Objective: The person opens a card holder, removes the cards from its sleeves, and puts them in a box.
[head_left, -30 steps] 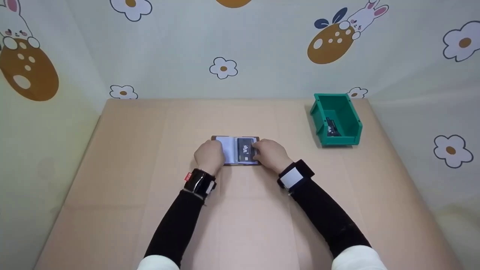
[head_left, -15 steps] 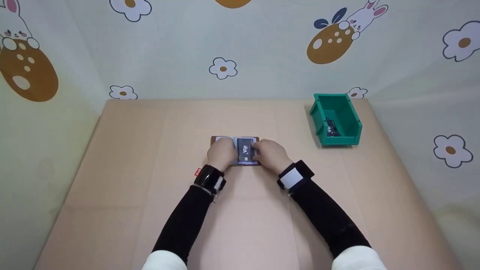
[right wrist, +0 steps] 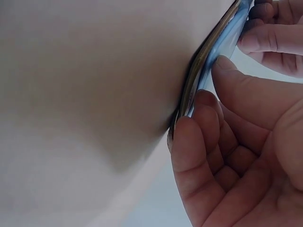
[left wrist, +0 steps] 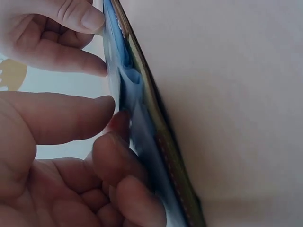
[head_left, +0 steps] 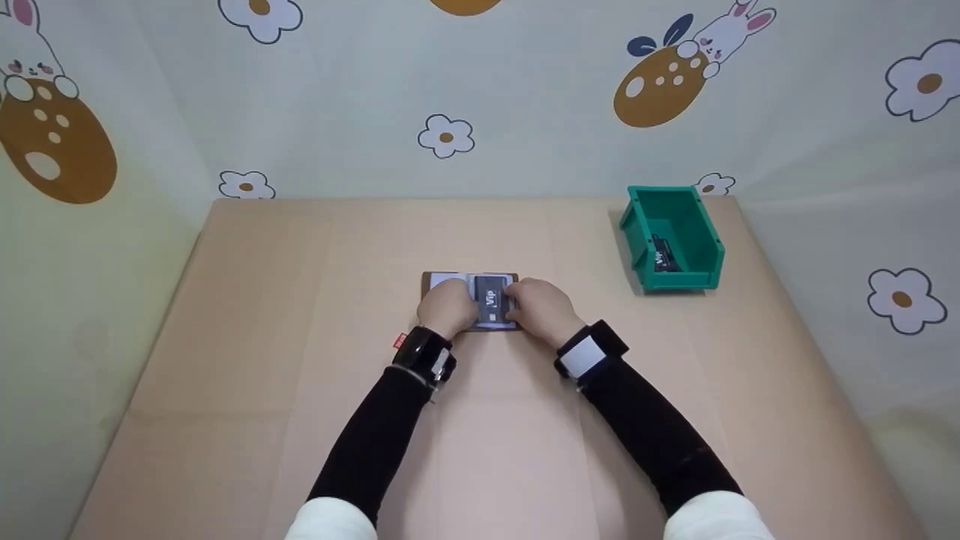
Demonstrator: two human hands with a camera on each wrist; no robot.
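Note:
A brown card holder (head_left: 427,282) lies spread open on the table, with clear bluish plastic sleeves (left wrist: 142,118) inside. On its right half sits a black card (head_left: 491,291) marked "Vip". My left hand (head_left: 447,307) covers much of the left half; its thumb and a fingertip pinch the sleeve near the fold, beside the card's left edge. From the other side my right hand (head_left: 547,311) grips the holder's right edge, thumb on top and curled fingers at the border, as the right wrist view shows. The left hand's fingertips are hidden in the head view.
A green bin (head_left: 681,281) stands at the table's back right, holding a black "Vip" card (head_left: 664,256). The tan tabletop (head_left: 262,337) meets patterned curtains (head_left: 525,112) at the back and sides.
My left hand has shifted right, from the holder's left edge across the left half to near the fold. The right hand, the card and the bin have stayed put.

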